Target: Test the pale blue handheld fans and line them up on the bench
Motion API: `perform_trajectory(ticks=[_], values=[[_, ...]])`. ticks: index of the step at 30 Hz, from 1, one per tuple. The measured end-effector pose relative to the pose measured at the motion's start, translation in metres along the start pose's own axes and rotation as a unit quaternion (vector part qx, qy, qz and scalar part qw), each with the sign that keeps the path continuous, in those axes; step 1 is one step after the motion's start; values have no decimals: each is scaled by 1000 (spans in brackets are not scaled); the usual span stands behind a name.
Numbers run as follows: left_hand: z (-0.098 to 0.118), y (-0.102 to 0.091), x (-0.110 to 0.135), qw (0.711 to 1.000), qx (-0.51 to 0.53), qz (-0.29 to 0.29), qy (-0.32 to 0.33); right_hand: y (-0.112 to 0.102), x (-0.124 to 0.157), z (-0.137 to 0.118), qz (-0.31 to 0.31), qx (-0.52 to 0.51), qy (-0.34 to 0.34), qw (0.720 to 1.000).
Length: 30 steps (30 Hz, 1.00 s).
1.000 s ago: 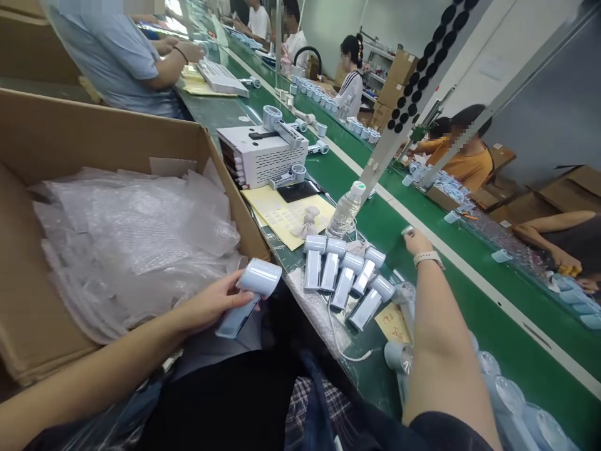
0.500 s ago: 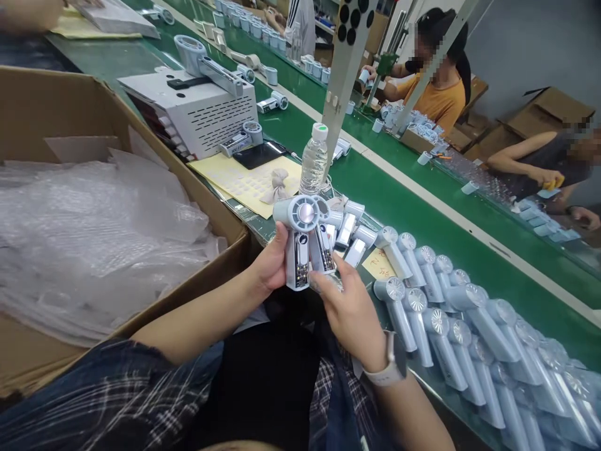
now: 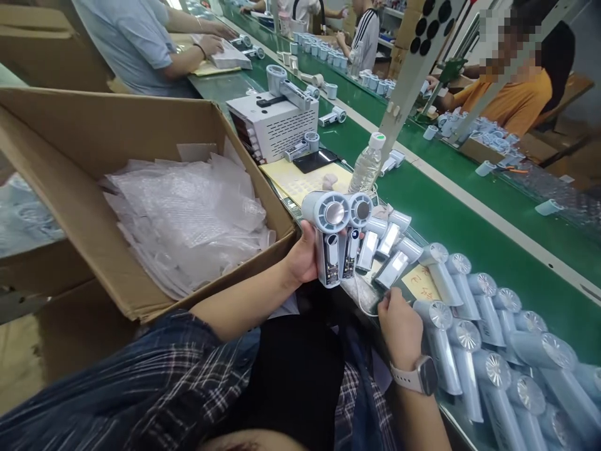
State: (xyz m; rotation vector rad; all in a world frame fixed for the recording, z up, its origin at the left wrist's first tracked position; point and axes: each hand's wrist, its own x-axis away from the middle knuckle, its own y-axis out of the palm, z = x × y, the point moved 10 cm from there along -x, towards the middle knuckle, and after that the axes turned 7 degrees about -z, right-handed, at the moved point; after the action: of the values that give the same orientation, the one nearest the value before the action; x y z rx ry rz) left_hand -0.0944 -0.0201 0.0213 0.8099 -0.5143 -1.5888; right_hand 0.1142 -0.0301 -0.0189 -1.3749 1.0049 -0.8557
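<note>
2 light blue fans sit side by side in the left hand, which is wrapped around them. The left fan and the right fan point up. Each has a round head with a shiny silver disc, and a handle with dark parts and a small round spot near its top. The right hand is to the right of the grip and lower, with bent fingers; I cannot tell if it holds anything.

Just past the grip, more blue fans lie on the green table, near a white cord. A water bottle stands behind the grip, by a yellow paper. Big rows of fans lie to the right.

Left of the grip is a brown box full of bubble bags. Farther off, people work along a green belt.

The table's edge slants under the grip, and the box's edge is near the left hand. There is a gap between the 2 hands.
</note>
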Motion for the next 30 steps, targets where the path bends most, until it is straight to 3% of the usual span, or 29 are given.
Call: perform_trajectory(ticks=[1, 3, 5, 7, 10, 12, 15, 19, 24, 25, 30], values=[[1, 2, -1, 1000, -3, -4, 5, -11, 7, -9, 62, -62, -35, 996], [1, 5, -3, 1000, 2, -9, 14, -32, 22, -20, 173, -213, -80, 958], [-2, 10, -5, 1000, 16, -14, 14, -38, 26, -27, 200, -365, -83, 905], [-4, 13, -8, 999, 31, -15, 11, -28, 16, -36, 141, -513, -72, 844], [-5, 15, -10, 999, 36, -13, 10, -8, -2, -63, -12, -679, -84, 729], [-4, 15, -10, 999, 31, -9, 14, -1, -8, -78, -94, -713, -91, 689], [0, 15, -9, 1000, 20, -2, 21, -1, -10, -85, -133, -696, -83, 701], [0, 9, -7, 999, -19, 28, 20, -5, -7, -89, -106, -692, -78, 710], [0, -2, -3, 994, -49, 79, 60, 5, -1, -97, -75, -766, -43, 637], [-1, -3, -3, 994, -47, 82, 62, 5, -1, -97, -70, -767, -48, 636], [-7, -1, -7, 996, 21, 76, 45, -16, 0, -92, -28, -660, -140, 738]])
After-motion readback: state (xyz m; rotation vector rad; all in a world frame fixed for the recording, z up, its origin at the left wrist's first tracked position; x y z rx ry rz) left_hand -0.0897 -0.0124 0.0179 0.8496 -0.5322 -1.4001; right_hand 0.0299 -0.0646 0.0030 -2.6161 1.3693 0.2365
